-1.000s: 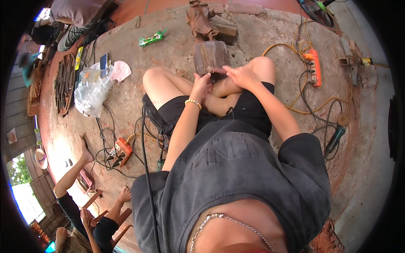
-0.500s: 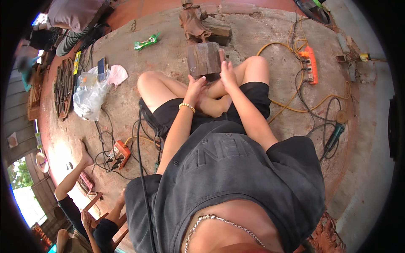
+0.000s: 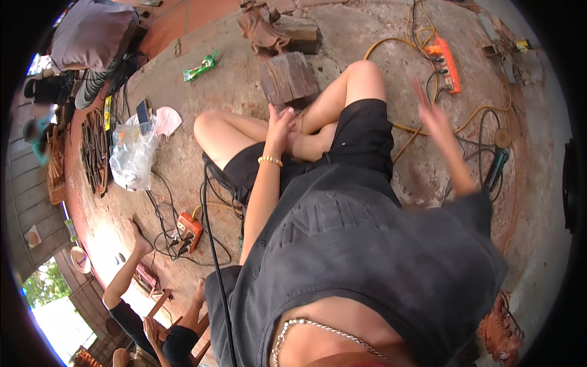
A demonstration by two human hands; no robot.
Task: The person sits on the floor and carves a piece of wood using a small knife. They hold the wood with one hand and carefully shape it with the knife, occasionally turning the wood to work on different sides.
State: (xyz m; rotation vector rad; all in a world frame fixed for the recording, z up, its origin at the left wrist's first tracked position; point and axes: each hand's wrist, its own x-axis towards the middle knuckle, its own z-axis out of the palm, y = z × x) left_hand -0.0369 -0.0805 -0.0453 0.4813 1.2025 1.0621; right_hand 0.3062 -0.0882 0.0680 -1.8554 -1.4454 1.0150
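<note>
Strip at three o'clock from the block, in the right hand

We saw the reddish-brown strip (image 3: 419, 92) well apart from the wooden block (image 3: 287, 79), out at its three o'clock. The strip's long axis ran roughly from eleven to five o'clock. The right hand (image 3: 438, 119) had its fingers closed on the lower end, though blur hid the exact grip. The left hand (image 3: 280, 129) was much nearer the block, which lay just off its fingertips at twelve o'clock; we could not tell whether they touched it, or whether its partly spread fingers held anything.

The block looked rough and squared, with streaked grey-brown grain. At its eleven o'clock sat a brown carved piece (image 3: 263, 30), all curved folds. The floor (image 3: 361, 189) showed worn, mottled concrete, and the strip seemed slim and flat.
</note>
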